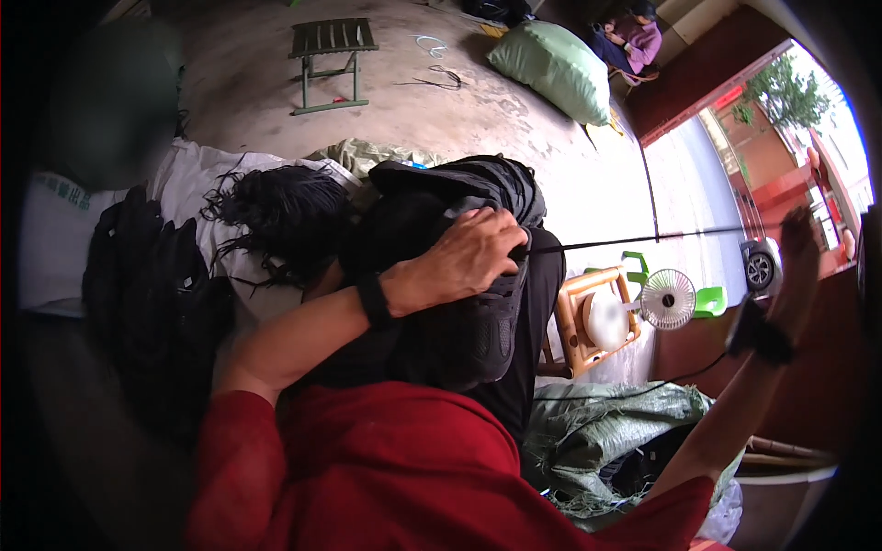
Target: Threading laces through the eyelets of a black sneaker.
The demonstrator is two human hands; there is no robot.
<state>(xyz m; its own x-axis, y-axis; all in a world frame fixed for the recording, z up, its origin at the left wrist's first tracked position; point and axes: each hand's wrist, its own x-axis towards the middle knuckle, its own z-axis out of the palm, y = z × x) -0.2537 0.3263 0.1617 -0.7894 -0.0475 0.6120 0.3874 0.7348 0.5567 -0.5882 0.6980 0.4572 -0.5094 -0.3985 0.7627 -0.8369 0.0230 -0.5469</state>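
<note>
A bulky black fabric bundle [478, 349] with mesh-textured panels lies across my lap. My left hand [473, 253] rests on top of it, fingers curled and closed at the place where a thin black cord [625, 240] starts. That cord runs taut to the far right, where my right hand [799, 241] is raised with the arm stretched out. Blur softens the right hand's fingers, but they look closed around the cord's end. Left of the bundle, a heap of loose black strips [280, 207] lies on white sacking [188, 170].
More black fabric pieces [138, 275] hang at the left. Right of my knees stand a bamboo stool [571, 354], a small fan [668, 299] and an open woven sack [588, 422]. Farther off are a folding stool [333, 39], a stuffed green sack [551, 69] and a seated person [634, 41].
</note>
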